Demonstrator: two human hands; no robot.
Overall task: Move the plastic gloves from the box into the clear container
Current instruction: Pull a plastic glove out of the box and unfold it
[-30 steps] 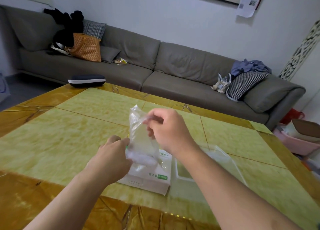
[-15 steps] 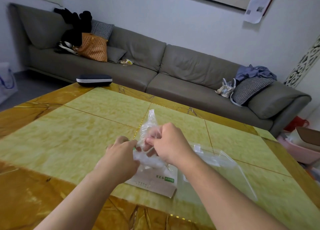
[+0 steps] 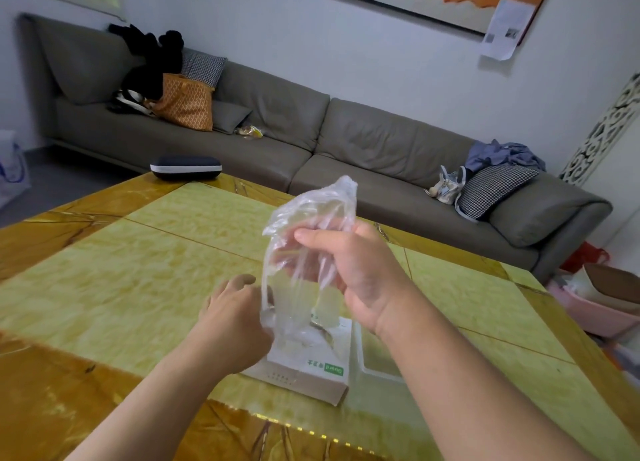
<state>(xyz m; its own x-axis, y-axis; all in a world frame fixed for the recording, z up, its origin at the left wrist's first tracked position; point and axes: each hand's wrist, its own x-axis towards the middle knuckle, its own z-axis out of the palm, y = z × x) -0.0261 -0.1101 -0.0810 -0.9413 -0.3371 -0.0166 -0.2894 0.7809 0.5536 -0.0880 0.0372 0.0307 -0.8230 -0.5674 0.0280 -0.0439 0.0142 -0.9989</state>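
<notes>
I've got my right hand (image 3: 349, 273) pinching a plastic glove (image 3: 304, 252) up above the box (image 3: 311, 363), left hand (image 3: 235, 318) gripping its lower edge, clear container (image 3: 377, 360) just beside the box on the table (image 3: 138, 270), transfer yet to come.

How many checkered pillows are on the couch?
2: one checkered pillow at the couch's left end behind the orange bag, another at the right end under blue clothes.

Single head view, sitting close above table (image 3: 145, 280), looking forward and down across it toward sofa (image 3: 381, 141) along far wall; no second view sharing scene.
</notes>
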